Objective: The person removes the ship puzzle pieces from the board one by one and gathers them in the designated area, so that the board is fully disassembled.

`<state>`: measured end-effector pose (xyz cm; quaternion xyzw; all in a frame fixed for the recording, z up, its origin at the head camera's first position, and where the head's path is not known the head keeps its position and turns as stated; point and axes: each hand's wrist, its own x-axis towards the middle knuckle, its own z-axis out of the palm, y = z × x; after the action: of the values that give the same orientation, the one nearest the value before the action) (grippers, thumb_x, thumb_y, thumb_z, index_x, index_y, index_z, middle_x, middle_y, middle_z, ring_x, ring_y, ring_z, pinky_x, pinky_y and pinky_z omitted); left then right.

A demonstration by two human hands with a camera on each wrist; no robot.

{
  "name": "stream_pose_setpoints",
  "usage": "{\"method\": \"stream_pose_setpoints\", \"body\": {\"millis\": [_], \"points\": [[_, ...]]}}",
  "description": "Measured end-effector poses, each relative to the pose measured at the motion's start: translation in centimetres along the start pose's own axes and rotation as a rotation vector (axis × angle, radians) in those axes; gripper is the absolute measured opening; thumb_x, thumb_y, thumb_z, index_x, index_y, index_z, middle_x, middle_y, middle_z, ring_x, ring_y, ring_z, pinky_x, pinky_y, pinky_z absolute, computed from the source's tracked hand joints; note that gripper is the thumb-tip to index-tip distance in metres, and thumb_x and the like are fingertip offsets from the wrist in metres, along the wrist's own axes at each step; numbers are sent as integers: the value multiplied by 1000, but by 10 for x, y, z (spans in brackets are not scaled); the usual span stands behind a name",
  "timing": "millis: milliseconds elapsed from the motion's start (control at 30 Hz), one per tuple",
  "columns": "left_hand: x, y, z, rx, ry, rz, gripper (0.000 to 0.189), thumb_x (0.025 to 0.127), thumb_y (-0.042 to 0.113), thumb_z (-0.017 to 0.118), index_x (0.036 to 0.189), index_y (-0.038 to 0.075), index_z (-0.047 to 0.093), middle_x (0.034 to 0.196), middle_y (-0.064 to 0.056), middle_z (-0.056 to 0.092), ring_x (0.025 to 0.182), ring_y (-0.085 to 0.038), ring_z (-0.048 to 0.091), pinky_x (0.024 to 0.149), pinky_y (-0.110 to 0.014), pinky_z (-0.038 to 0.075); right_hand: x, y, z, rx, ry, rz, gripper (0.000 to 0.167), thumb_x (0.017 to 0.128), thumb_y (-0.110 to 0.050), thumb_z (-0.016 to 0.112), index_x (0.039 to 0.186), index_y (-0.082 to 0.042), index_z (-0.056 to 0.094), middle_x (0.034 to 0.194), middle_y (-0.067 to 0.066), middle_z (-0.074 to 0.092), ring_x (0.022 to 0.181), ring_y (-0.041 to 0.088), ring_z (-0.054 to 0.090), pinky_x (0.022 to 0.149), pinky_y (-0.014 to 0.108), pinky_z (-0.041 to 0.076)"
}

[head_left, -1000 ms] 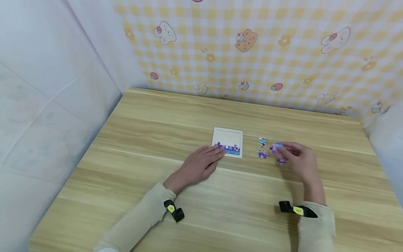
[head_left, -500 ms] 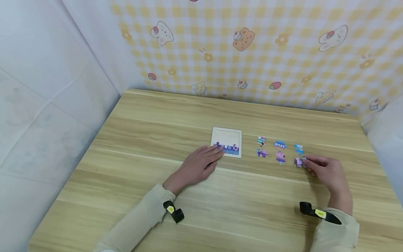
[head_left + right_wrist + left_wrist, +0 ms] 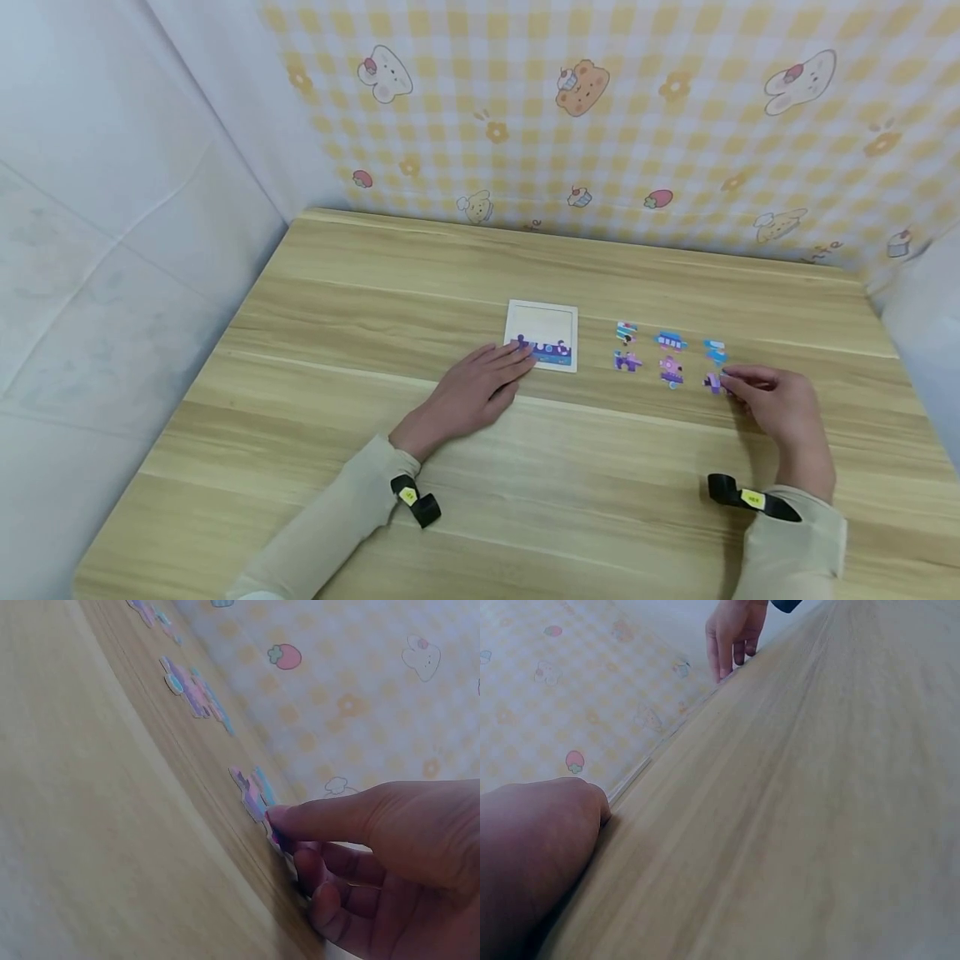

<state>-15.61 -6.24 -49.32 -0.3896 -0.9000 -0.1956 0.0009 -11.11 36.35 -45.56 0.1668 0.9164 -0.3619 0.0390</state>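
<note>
My left hand (image 3: 480, 392) lies flat, its fingertips resting on the lower left corner of a white puzzle tray (image 3: 573, 337). Purple and blue puzzle pieces (image 3: 551, 353) fill the tray's bottom strip. To the right, my right hand (image 3: 780, 408) pinches the right edge of a purple-pink puzzle piece (image 3: 712, 382) between thumb and fingers, low at the tabletop. The right wrist view shows the thumb on that piece (image 3: 255, 802), the other fingers curled below. Just behind it lies a blue puzzle piece (image 3: 716, 351). The left wrist view shows part of the left hand (image 3: 536, 855).
Between tray and right hand, loose pieces lie in two short rows: a striped piece (image 3: 626, 333), a purple piece (image 3: 627, 361), a blue piece with windows (image 3: 670, 340) and a pink-purple piece (image 3: 671, 372). The wooden table (image 3: 360, 292) meets a yellow checked curtain (image 3: 450, 125) behind.
My right hand has moved right and toward me from the middle loose pieces to the lower right one, uncovering the pieces beneath. Over the last half second it barely shifts. The left hand stays put.
</note>
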Motion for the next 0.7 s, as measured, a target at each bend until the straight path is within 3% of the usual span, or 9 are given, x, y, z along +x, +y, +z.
{"method": "stream_pose_setpoints", "body": {"millis": [367,567,700], "points": [[0,0,2,14,-4,0,46,111,27,45,157,16,45,163,2,38,153,-13,29,128,-34,17,-1,1,0,-11,11,-5,38,103,-29,66,124,2,73,100,-3,72,69,6,55,57,22,50],[-1,1,0,0,-4,-2,46,111,26,46,156,15,47,162,2,40,153,-14,30,128,-35,17,-1,6,-2,36,-33,4,45,106,-34,61,128,4,69,96,-10,68,73,5,57,59,22,52],[-1,1,0,0,-4,1,46,111,26,45,156,15,47,162,1,41,153,-14,30,128,-35,17,-2,7,-5,68,-63,3,49,107,-35,56,131,7,65,94,-8,67,73,7,58,60,23,54]]}}
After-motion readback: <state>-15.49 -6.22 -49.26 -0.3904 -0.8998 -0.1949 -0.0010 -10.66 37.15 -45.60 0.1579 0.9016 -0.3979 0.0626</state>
